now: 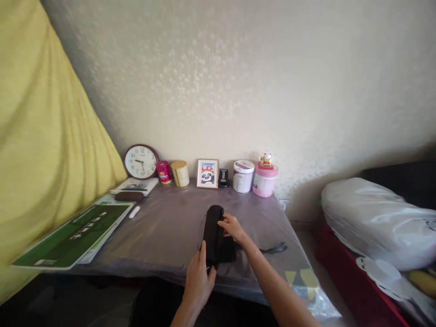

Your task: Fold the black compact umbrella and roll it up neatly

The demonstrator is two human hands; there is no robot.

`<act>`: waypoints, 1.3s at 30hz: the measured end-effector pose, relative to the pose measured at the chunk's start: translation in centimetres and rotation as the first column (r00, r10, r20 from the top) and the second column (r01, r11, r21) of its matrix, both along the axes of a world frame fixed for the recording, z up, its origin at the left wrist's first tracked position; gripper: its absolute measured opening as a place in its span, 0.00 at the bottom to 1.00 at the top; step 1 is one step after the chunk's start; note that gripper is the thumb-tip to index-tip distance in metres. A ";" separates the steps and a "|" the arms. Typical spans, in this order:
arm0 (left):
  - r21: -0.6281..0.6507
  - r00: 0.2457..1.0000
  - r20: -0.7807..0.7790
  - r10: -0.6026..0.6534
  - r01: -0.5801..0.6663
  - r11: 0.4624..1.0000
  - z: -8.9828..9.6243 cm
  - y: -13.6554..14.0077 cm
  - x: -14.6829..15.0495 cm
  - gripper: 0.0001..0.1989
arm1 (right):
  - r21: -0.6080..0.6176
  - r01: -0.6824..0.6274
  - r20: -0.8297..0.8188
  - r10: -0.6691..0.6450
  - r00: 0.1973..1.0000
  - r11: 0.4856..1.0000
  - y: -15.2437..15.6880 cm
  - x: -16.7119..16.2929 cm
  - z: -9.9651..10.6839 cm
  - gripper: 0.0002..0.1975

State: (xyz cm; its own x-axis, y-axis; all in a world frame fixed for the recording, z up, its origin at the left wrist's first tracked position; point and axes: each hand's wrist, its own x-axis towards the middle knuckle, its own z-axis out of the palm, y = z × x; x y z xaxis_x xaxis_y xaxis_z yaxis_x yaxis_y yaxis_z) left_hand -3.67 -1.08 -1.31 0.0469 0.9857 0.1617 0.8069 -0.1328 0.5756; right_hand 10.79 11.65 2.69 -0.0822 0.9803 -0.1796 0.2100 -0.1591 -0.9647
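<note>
Lying on table (163,227) near front edge: black bundle (213,232). Held at near end by left hand (199,276), with fingers part-curled; pinched at right side by right hand (233,228), with fingertips nearly together. Probably light, soft; best gripped at both ends.

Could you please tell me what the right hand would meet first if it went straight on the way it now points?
The right hand would probably meet the long, black, fabric-like bundle first; the hand appears right at its edge, though exact depth is unclear.
</note>
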 end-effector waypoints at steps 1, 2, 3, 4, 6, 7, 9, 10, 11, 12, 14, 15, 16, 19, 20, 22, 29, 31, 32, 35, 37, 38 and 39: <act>0.003 1.000 0.000 0.001 -0.001 1.000 0.0 0.0 0.0 0.34 | 0.011 0.008 0.010 -0.008 1.000 1.000 0.1 0.0 -0.1 0.15; 0.006 1.000 0.000 0.001 -0.001 1.000 0.0 0.0 0.0 0.34 | 0.023 0.015 0.021 -0.016 1.000 1.000 0.1 -0.1 -0.3 0.15; 0.008 1.000 -0.001 0.000 0.000 1.000 0.0 0.0 0.1 0.34 | 0.037 0.021 0.032 -0.022 0.999 0.999 0.2 -0.2 -0.4 0.15; 0.006 1.000 -0.004 0.000 0.000 1.000 0.1 0.0 0.1 0.34 | 0.051 0.026 0.043 -0.028 0.999 0.998 0.2 -0.3 -0.5 0.15; -0.003 1.000 -0.010 -0.002 0.002 1.000 0.3 0.0 0.1 0.34 | 0.075 0.028 0.060 -0.032 0.998 0.997 0.1 -0.6 -0.6 0.15; -0.008 1.000 -0.012 -0.001 0.001 1.000 0.4 0.0 0.1 0.34 | 0.084 0.025 0.066 -0.031 0.997 0.996 0.0 -0.7 -0.6 0.14; -0.022 1.000 -0.018 0.003 -0.003 1.000 0.6 0.0 0.2 0.34 | 0.099 0.020 0.074 -0.028 0.997 0.995 0.0 -0.7 -0.7 0.12; -0.025 1.000 -0.019 0.004 -0.004 1.000 0.7 0.0 0.2 0.34 | 0.106 0.025 0.079 -0.033 0.996 0.994 0.0 -0.6 -0.8 0.12; -0.025 1.000 -0.019 0.005 -0.005 1.000 0.8 0.0 0.2 0.33 | 0.116 0.036 0.086 -0.046 0.995 0.993 0.1 -0.4 -0.8 0.13; -0.025 1.000 -0.018 0.004 -0.005 1.000 0.8 0.0 0.2 0.33 | 0.132 0.055 0.095 -0.068 0.993 0.990 0.2 -0.2 -0.9 0.13; -0.021 1.000 -0.014 0.003 -0.003 1.000 0.8 -0.1 0.2 0.33 | 0.175 0.109 0.116 -0.130 0.985 0.979 0.6 0.2 -1.3 0.10; -0.017 1.000 -0.013 0.004 -0.004 1.000 0.8 -0.1 0.2 0.33 | 0.197 0.135 0.124 -0.161 0.979 0.971 0.8 0.4 -1.5 0.09; -0.014 1.000 -0.013 0.005 -0.006 1.000 0.7 -0.1 0.2 0.33 | 0.213 0.158 0.129 -0.188 0.974 0.964 1.0 0.4 -1.8 0.09; -0.023 1.000 -0.017 0.006 -0.006 1.000 0.7 -0.1 0.3 0.33 | 0.210 0.211 0.134 -0.242 0.961 0.955 1.7 0.1 -2.8 0.11; -0.030 1.000 -0.018 0.006 -0.006 1.000 0.7 -0.1 0.3 0.33 | 0.198 0.227 0.133 -0.256 0.958 0.953 1.8 -0.2 -3.1 0.11; -0.033 1.000 -0.017 0.009 -0.010 0.999 0.7 -0.1 0.3 0.33 | 0.171 0.263 0.128 -0.286 0.950 0.950 2.0 -0.6 -3.6 0.13; -0.012 0.999 -0.042 0.008 -0.009 1.000 0.6 -0.1 0.5 0.34 | 0.159 0.264 0.132 -0.286 0.949 0.951 1.9 -1.3 -3.2 0.18; -0.001 0.998 -0.063 0.016 -0.016 1.000 0.5 -0.1 0.7 0.34 | 0.174 0.255 0.149 -0.281 0.948 0.951 1.7 -1.8 -3.0 0.20; 0.008 0.997 -0.074 0.022 -0.021 1.000 0.5 -0.1 0.8 0.34 | 0.180 0.255 0.158 -0.284 0.946 0.950 1.7 -2.0 -2.9 0.21; 0.041 0.993 -0.107 0.049 -0.045 0.998 0.4 -0.3 1.1 0.34 | 0.192 0.259 0.180 -0.294 0.939 0.946 1.4 -3.1 -2.9 0.25; 0.057 0.989 -0.130 0.065 -0.058 0.997 0.4 -0.3 1.3 0.34 | 0.212 0.261 0.211 -0.305 0.929 0.942 1.3 -3.9 -3.1 0.28; 0.060 0.987 -0.143 0.068 -0.060 0.996 0.4 -0.3 1.3 0.34 | 0.227 0.260 0.234 -0.312 0.921 0.938 1.3 -4.2 -3.2 0.29; 0.060 0.985 -0.156 0.068 -0.059 0.996 0.4 -0.4 1.4 0.34 | 0.246 0.258 0.262 -0.321 0.910 0.934 1.2 -4.5 -3.3 0.30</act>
